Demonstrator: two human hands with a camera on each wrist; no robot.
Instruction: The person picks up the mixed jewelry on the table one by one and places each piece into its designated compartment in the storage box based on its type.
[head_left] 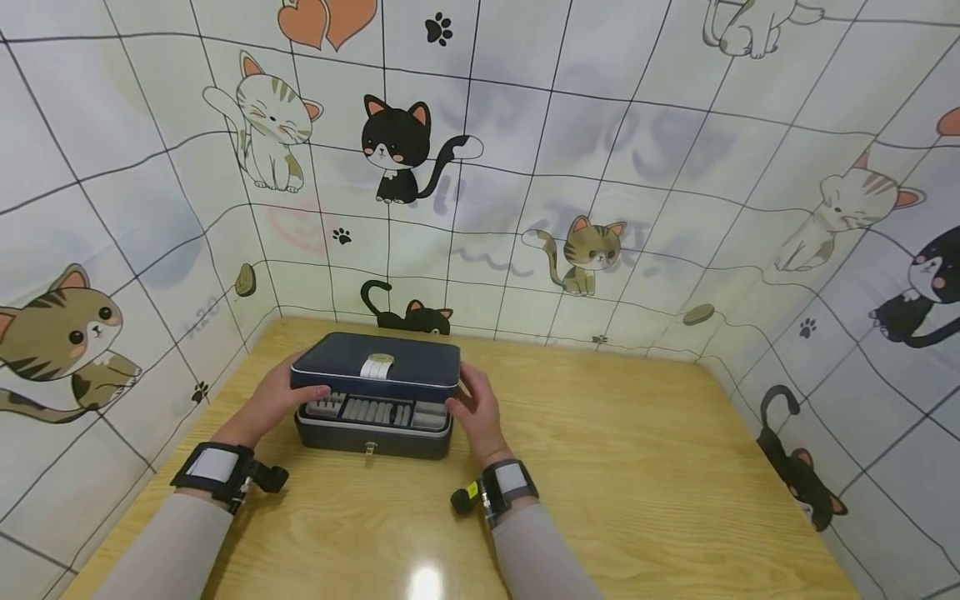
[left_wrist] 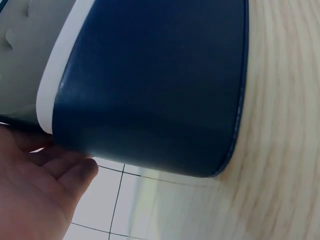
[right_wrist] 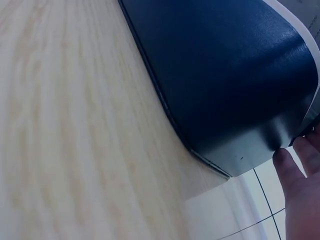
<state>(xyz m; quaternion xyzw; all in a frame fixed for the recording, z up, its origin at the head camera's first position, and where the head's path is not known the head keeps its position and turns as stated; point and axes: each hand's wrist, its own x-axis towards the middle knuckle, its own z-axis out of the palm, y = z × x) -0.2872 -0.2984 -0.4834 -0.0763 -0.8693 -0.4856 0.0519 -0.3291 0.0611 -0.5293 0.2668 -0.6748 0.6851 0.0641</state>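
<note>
A navy jewelry box (head_left: 337, 437) stands on the wooden table, its lid (head_left: 423, 360) tilted partly up. Pale grey compartments and ring rolls (head_left: 367, 411) show in the gap beneath the lid. My left hand (head_left: 276, 402) grips the lid's left end, thumb along the front edge. At the opposite end, my right hand (head_left: 480, 410) holds the lid by its right front corner. A white strap with a gold-toned plate (head_left: 381, 360) hangs at the lid's front, above a small metal catch (head_left: 371, 448) on the base. Both wrist views show the box's dark side wall close up.
The light wooden table (head_left: 615, 467) extends to the right of the box and in front of it. Behind and at both sides hangs a white gridded curtain (head_left: 510, 167) printed with cats. Each wrist wears a strapped camera (head_left: 270, 477).
</note>
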